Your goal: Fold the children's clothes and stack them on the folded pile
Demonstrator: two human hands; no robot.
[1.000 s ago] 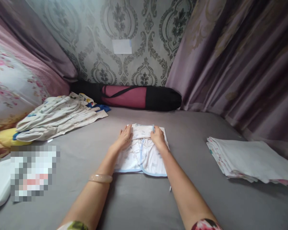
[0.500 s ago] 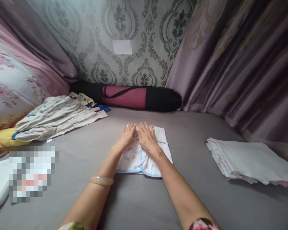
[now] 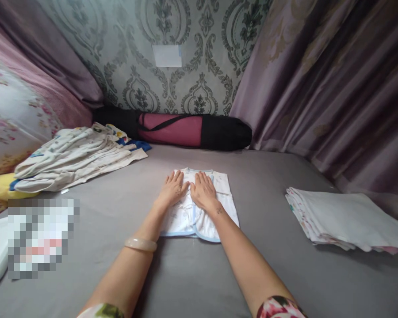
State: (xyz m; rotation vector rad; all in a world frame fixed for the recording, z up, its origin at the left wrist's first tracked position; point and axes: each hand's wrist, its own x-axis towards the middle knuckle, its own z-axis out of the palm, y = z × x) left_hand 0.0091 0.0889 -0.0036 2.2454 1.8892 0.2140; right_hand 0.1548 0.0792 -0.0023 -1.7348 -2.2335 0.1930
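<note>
A small white baby shirt (image 3: 182, 215) with light blue trim lies flat in front of me, its rounded front edges meeting near the middle. My left hand (image 3: 174, 189) rests palm down on its left half, fingers stretched out. On the other half, close beside it, my right hand (image 3: 204, 190) also lies flat with its fingers extended. Neither hand grips the cloth. The hands and wrists cover parts of the upper front and sides of the shirt.
The shirt is on a grey sheet (image 3: 262, 260). At left lie a heap of light clothes (image 3: 82, 154), a floral pillow (image 3: 16, 119) and a blurred-out item (image 3: 41, 238). Folded white cloths (image 3: 348, 216) are stacked at right. A black and maroon bag (image 3: 172, 129) lies along the wall.
Both hands have shifted slightly down the shirt towards me, uncovering its blue-edged neckline. They stay flat on the cloth. The view has tilted down a little.
</note>
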